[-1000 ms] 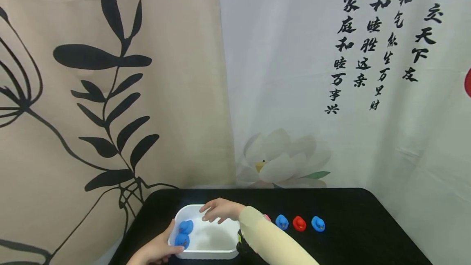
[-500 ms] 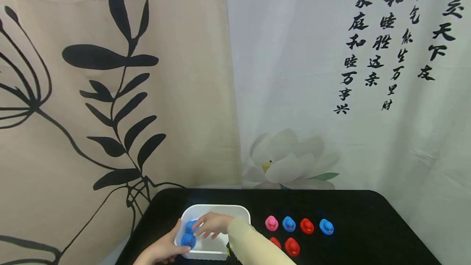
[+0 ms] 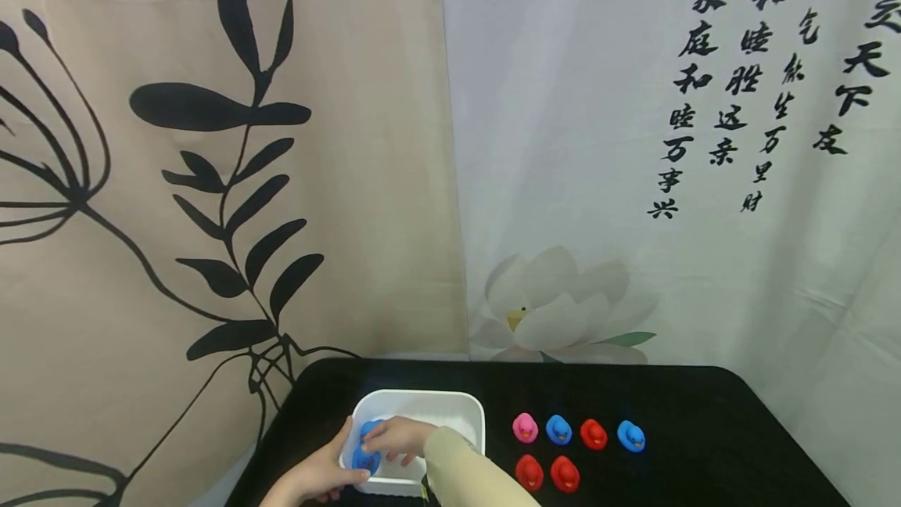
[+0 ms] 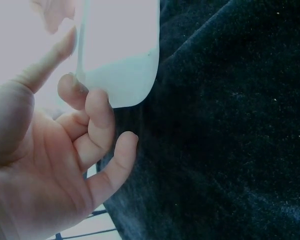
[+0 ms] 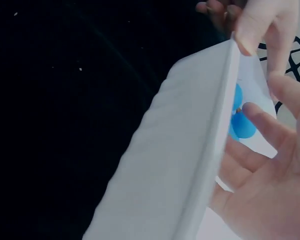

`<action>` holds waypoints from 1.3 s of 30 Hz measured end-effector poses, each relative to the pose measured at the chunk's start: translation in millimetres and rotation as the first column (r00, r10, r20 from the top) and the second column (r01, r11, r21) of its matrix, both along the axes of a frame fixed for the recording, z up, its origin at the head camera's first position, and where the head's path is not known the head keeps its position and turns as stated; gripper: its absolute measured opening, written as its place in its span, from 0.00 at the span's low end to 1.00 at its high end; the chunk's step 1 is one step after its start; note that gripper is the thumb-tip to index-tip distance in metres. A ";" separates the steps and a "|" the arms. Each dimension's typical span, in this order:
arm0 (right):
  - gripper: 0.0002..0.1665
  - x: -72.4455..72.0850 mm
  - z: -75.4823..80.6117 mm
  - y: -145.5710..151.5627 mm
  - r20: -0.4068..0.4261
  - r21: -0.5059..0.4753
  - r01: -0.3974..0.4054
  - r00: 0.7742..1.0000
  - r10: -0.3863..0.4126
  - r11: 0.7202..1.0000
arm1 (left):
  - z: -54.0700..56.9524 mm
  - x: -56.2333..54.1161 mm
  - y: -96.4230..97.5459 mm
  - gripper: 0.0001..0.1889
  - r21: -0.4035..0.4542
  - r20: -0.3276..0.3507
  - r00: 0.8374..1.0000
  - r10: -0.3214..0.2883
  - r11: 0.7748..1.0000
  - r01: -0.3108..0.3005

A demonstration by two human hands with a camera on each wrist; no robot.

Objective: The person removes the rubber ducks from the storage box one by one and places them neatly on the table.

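Note:
A white plastic tray (image 3: 439,405) sits at the left of the black table in the head view. My left hand (image 3: 318,476) grips its near left corner, thumb on the rim and fingers curled against the outer wall. Inside, along the left wall, lie two blue rubber ducks (image 3: 365,460), partly covered by my right hand (image 3: 403,438). That hand reaches in from the right with relaxed fingers. In the right wrist view, its index fingertip overlaps the edge of a blue duck (image 5: 245,126), and nothing is gripped.
Right of the tray, rubber ducks stand in two rows: a pink duck (image 3: 525,427), a blue duck (image 3: 559,429), a red duck (image 3: 594,434) and another blue duck (image 3: 631,436) behind, two red ducks (image 3: 529,473) in front. A printed curtain (image 3: 380,178) hangs behind the table.
My right hand has moved left and down, from over the tray's middle to the blue ducks. My left hand keeps its grip on the tray. The head view has shifted slightly.

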State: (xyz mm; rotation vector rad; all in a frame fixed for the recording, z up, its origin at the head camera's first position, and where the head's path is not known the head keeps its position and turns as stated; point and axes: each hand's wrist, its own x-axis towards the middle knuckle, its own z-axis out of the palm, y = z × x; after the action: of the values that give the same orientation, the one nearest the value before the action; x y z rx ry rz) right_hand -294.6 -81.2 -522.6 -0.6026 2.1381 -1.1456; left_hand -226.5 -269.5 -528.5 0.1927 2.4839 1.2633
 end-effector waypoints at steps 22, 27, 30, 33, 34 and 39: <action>0.13 6.5 -9.4 -12.8 -0.094 0.079 0.062 0.994 -0.054 0.995 | 4.2 2.1 0.1 0.58 -0.030 0.024 0.999 0.022 0.999 -0.021; 0.12 10.1 -15.6 -16.3 -0.179 0.066 0.109 0.979 -0.096 0.992 | 4.5 2.4 1.8 0.58 -0.033 0.023 0.999 0.026 0.999 -0.025; 0.12 11.7 -17.9 -18.6 -0.230 0.072 0.121 0.968 -0.102 0.990 | 4.0 2.0 2.2 0.59 -0.038 0.023 0.999 0.032 0.999 -0.031; 0.12 12.5 -19.3 -19.4 -0.268 0.081 0.127 0.958 -0.101 0.989 | 3.8 1.3 1.9 0.59 -0.041 0.032 0.999 0.042 0.998 -0.041; 0.11 12.9 -19.4 -19.4 -0.276 0.082 0.128 0.956 -0.101 0.988 | 3.5 1.0 1.3 0.59 -0.037 0.037 0.998 0.045 0.998 -0.044; 0.11 13.3 -18.6 -18.3 -0.284 0.086 0.127 0.954 -0.098 0.988 | -2.0 -3.1 -3.3 0.62 -0.028 0.048 0.998 0.029 0.999 -0.027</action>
State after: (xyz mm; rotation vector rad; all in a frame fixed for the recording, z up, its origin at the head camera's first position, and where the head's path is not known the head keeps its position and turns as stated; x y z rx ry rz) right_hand -281.3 -99.6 -541.2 -0.6324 2.4847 -1.0516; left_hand -229.7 -272.8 -530.5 0.1189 2.4694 1.2290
